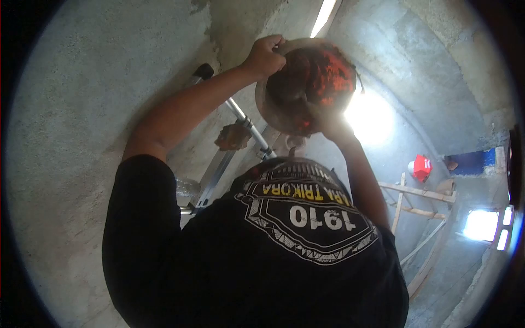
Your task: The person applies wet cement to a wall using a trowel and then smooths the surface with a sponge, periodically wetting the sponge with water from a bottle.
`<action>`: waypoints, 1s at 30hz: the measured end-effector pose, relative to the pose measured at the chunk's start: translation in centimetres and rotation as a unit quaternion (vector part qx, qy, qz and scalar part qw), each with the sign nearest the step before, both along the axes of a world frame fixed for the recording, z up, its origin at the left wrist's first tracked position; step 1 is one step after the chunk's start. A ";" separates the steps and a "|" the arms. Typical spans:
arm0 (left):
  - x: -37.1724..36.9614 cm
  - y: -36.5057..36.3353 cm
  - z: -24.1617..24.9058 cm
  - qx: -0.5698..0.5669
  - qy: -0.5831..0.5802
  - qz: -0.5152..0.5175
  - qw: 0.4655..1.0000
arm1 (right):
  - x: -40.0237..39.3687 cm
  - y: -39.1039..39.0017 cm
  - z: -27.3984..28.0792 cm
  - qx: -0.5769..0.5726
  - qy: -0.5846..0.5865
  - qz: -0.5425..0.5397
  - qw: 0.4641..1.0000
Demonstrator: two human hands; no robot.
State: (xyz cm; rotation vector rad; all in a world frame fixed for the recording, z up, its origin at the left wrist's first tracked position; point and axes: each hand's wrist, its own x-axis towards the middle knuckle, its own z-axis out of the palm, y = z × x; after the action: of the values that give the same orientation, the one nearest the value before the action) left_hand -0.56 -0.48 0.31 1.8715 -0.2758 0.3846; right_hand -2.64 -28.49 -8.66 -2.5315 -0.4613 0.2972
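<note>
My left hand (pixel 268 56) is closed around the upper left rim of a round, dark basin (pixel 290 74) with red-orange patches inside. The basin is held up and tilted, its inner side facing the camera. Against its lower right part is my right hand (pixel 334 124), which is blurred, with its fingers hard to make out. Below and to the left of the basin runs a metal ladder (pixel 239 111). A brown, rough-edged piece (pixel 233 136) shows beside the ladder.
Grey plastered walls (pixel 71 109) surround me. A clear plastic object (pixel 187 187) is left of the ladder's lower part. At the right are a wooden frame (pixel 418 192), a red item (pixel 421 168), a blue panel (pixel 473 163) and a bright window (pixel 481 225).
</note>
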 end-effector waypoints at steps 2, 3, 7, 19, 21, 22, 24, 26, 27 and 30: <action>0.2 0.1 0.2 -0.010 0.002 0.001 1.000 | 0.4 -1.0 0.9 -0.055 -0.035 0.021 0.998; -0.1 0.1 0.3 -0.015 0.015 -0.002 1.000 | 0.4 -1.3 1.9 -0.075 -0.049 0.030 0.995; -0.9 -0.3 0.6 -0.025 0.001 -0.019 1.000 | -0.7 -2.2 5.3 -0.210 0.011 0.013 0.978; -1.1 -0.6 -0.2 -0.006 -0.019 0.007 1.000 | 0.0 -1.1 1.8 -0.103 0.048 0.004 0.994; -2.1 -1.2 0.6 -0.004 -0.014 0.008 1.000 | -0.6 -0.5 2.1 -0.098 0.062 0.047 0.992; -2.6 -1.5 1.1 -0.004 -0.011 0.010 1.000 | -1.3 0.2 3.1 -0.094 0.049 0.070 0.992; -2.5 -1.6 0.8 -0.009 -0.007 0.012 1.000 | -1.6 1.2 5.1 -0.077 0.254 -0.055 0.963; -2.5 -1.7 0.5 -0.014 -0.002 0.014 1.000 | -0.1 -0.7 2.0 -0.091 0.232 0.050 0.967; -2.3 -1.7 0.4 -0.028 -0.005 0.019 0.999 | 0.2 -1.2 1.6 -0.095 0.211 0.083 0.969; -1.7 -1.7 0.1 -0.032 -0.029 0.041 0.998 | 0.3 -2.3 1.4 -0.037 0.096 0.168 0.980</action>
State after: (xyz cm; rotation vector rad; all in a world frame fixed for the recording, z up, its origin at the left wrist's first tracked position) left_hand -2.22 -2.19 0.45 1.8144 -0.2240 0.4976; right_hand -2.31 -30.81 -7.24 -2.4558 -0.8136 0.6892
